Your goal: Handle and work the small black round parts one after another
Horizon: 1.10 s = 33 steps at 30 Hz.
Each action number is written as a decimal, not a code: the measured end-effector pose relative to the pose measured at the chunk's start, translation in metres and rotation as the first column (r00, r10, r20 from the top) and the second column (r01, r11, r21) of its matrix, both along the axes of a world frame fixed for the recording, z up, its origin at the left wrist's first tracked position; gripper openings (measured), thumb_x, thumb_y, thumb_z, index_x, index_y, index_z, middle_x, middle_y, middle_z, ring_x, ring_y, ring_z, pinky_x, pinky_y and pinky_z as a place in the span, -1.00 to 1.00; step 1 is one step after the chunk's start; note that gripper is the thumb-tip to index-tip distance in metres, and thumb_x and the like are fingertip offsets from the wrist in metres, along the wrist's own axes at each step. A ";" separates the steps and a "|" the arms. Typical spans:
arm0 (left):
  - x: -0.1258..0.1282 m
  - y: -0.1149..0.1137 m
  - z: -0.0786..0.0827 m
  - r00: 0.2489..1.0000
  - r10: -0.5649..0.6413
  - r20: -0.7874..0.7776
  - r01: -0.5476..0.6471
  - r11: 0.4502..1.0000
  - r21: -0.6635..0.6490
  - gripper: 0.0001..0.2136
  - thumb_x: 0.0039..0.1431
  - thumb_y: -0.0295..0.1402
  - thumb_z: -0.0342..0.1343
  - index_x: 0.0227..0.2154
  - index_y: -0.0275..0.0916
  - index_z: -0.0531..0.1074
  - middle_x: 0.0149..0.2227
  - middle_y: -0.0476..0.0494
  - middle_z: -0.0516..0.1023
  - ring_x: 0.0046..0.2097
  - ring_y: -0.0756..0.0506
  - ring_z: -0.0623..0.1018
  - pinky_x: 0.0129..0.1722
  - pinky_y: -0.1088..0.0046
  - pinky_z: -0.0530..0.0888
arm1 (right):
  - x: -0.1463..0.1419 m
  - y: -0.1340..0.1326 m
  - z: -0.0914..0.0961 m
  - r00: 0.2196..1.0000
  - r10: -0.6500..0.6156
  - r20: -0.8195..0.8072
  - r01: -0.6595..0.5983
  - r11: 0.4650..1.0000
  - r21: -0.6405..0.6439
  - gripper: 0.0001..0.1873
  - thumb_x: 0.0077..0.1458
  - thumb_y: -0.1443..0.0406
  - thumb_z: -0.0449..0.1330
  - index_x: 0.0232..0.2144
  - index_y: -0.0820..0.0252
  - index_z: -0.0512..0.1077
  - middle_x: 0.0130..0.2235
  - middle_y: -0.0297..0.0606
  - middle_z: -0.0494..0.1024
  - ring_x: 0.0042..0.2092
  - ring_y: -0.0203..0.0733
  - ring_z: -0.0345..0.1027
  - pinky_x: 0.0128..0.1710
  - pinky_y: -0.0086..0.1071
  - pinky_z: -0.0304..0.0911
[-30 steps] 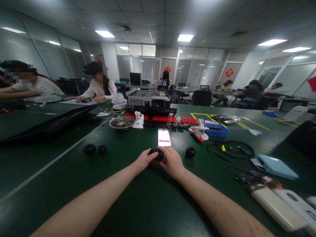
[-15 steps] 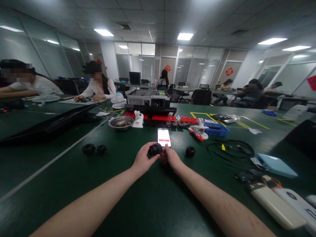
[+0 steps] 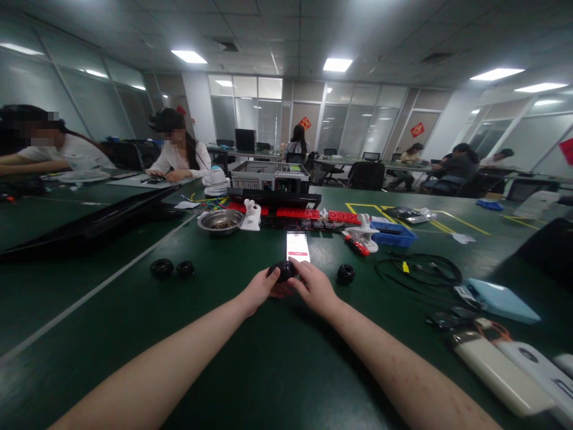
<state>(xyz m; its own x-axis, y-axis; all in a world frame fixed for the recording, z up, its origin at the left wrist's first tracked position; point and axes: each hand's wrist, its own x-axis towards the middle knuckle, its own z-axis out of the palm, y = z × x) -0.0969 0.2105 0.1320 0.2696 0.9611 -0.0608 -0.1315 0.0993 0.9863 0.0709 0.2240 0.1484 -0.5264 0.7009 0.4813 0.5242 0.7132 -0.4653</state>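
Both my hands meet over the green table on one small round black part. My left hand grips its left side with curled fingers. My right hand pinches its top and right side. A lit phone lies flat just beyond the part. Another black round part sits to the right of my right hand. Two more black round parts rest on the table further left.
A metal bowl, a red strip of parts, a blue tray and a computer case stand behind the phone. Black cables, a blue case and white devices lie at right. People sit at the left and far tables.
My hands keep turning the black part between them; the right hand has closed back over its top and the part sits slightly lower than half a second ago.
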 end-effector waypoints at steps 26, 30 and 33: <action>-0.002 0.007 -0.003 0.929 0.221 -0.296 -0.147 0.956 0.253 -0.63 0.00 -0.08 -0.04 -0.33 -0.34 0.30 -0.51 -0.13 0.50 -0.48 -0.12 0.53 -0.47 0.35 0.44 | -0.003 0.006 -0.005 0.990 0.048 -0.134 -0.073 0.980 -0.186 -0.61 0.00 0.35 0.05 -0.06 0.15 0.20 -0.15 -0.20 0.38 -0.28 -0.25 0.26 -0.29 -0.33 0.21; -0.001 0.003 0.002 0.888 0.322 -0.329 -0.197 0.912 0.360 -0.63 -0.13 -0.19 0.14 -0.25 -0.26 0.31 -0.31 -0.11 0.48 -0.29 -0.12 0.50 -0.29 0.35 0.42 | -0.004 0.009 -0.010 0.965 -0.003 -0.261 -0.070 0.961 -0.268 -0.58 0.03 0.24 0.04 -0.03 0.14 0.14 -0.15 -0.21 0.37 -0.29 -0.27 0.28 -0.33 -0.37 0.22; -0.001 -0.002 0.007 0.774 0.428 -0.467 -0.168 0.849 0.500 -0.60 -0.17 -0.26 0.19 -0.19 -0.17 0.31 -0.22 -0.09 0.46 -0.18 -0.15 0.46 -0.20 0.33 0.38 | -0.004 0.017 -0.018 0.954 -0.119 -0.274 -0.006 0.909 -0.417 -0.63 0.10 0.10 -0.10 -0.16 0.21 0.25 -0.36 -0.27 0.44 -0.45 -0.32 0.28 -0.44 -0.42 0.21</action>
<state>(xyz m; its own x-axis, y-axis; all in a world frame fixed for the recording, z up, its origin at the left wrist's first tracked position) -0.0977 0.2081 0.1390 0.0103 0.9504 0.3108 0.4839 -0.2767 0.8302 0.0670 0.2411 0.1303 -0.3628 0.8922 0.2690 0.3563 0.3995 -0.8446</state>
